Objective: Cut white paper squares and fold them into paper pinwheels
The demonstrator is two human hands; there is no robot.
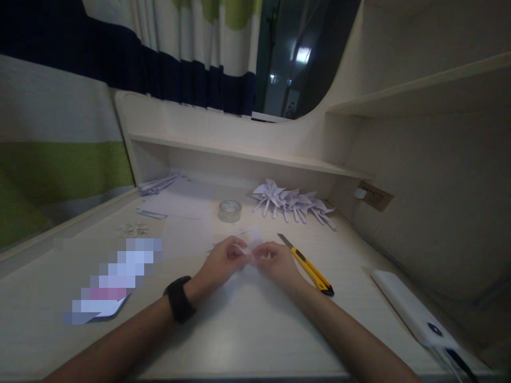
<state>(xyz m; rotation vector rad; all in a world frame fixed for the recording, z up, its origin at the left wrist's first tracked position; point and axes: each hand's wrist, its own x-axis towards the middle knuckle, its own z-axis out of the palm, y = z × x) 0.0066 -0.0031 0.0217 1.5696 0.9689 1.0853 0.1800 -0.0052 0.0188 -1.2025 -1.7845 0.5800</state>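
Note:
Between my two hands, over the middle of the desk, is a piece of white paper (254,239), its upper tip sticking up past the fingers. My left hand (229,255), with a black watch (179,299) on its wrist, pinches the paper from the left. From the other side my right hand (275,260) pinches it too, the fingertips of both nearly meeting. How the paper is folded is hidden by the fingers. Just right of my right hand lies a yellow utility knife (309,268), blade out. Paper strips (235,234) lie behind my left hand.
A tape roll (229,211) and several paper pinwheels (293,201) lie toward the back. Paper sheets (179,198) and small pale pieces (134,229) are at left, near a blurred-out phone (114,310). At right are a white device (411,308) and a wall socket (374,196).

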